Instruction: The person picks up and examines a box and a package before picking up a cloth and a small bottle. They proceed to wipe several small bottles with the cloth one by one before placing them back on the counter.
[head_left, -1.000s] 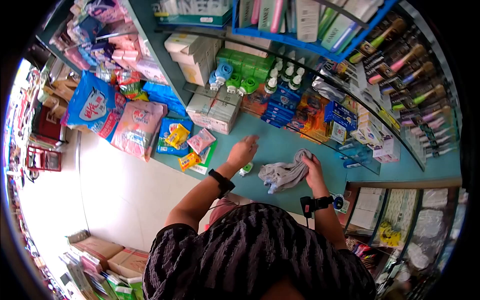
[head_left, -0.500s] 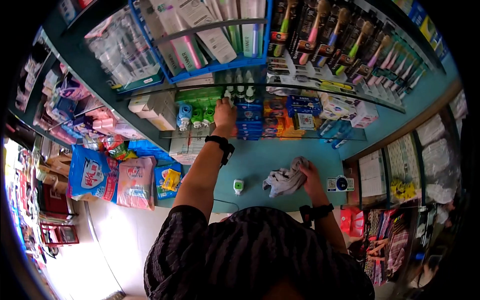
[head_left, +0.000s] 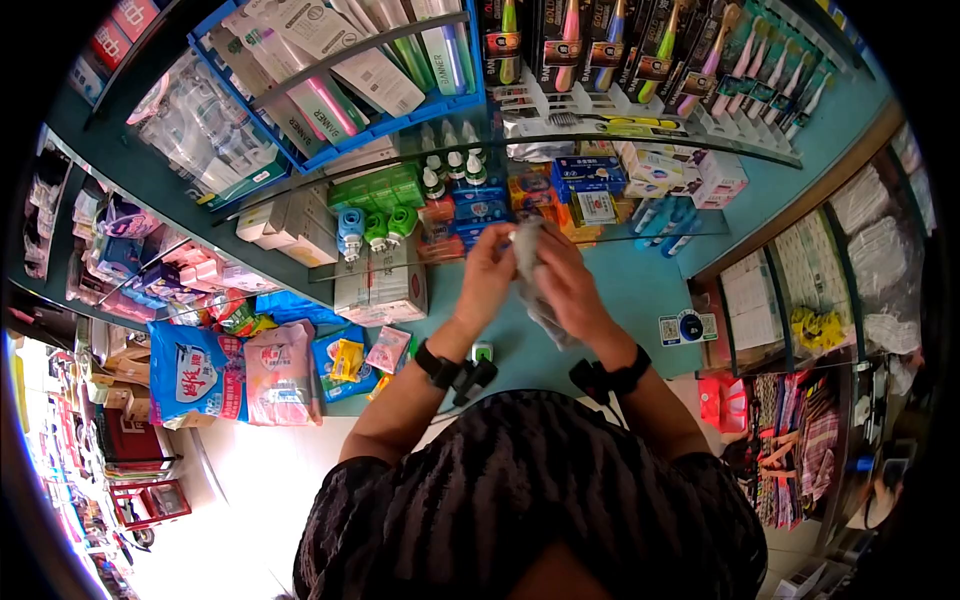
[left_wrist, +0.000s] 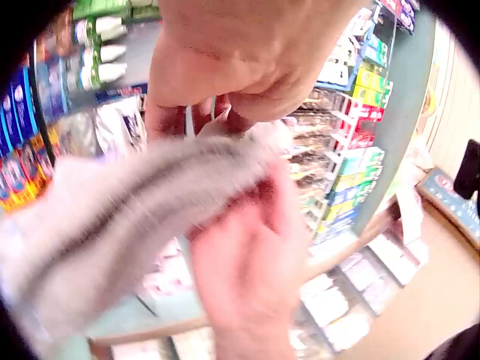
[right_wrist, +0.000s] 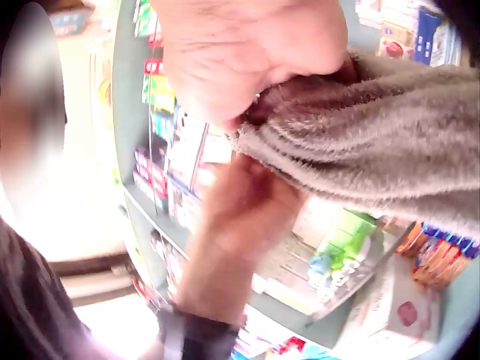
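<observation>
A grey plush cloth (head_left: 530,265) hangs bunched between the hands over the counter. The right hand (head_left: 570,285) grips it, fingers wrapped in its folds; the cloth (right_wrist: 375,142) trails to one side in the right wrist view. Beside it the left hand (head_left: 485,280) has its fingers curled at the cloth's edge, pinching a small white-tipped item (head_left: 513,236) mostly hidden by fingers and cloth. In the left wrist view the cloth (left_wrist: 150,202) is blurred, between the left hand (left_wrist: 232,67) above and the right hand (left_wrist: 247,262) below. A small white and green bottle (head_left: 482,352) sits near the counter's front.
White-capped bottles (head_left: 475,170) stand on the shelf behind the hands, beside blue and green bottles (head_left: 376,230) on boxes (head_left: 380,285). A glass shelf edge (head_left: 620,140) crosses above. Detergent bags (head_left: 280,372) lie at left; toothbrush packs (head_left: 610,60) hang above.
The left hand reached up to the white-capped bottles, then came back down beside the cloth. The right hand has lifted the cloth off the counter and moved left to meet it.
</observation>
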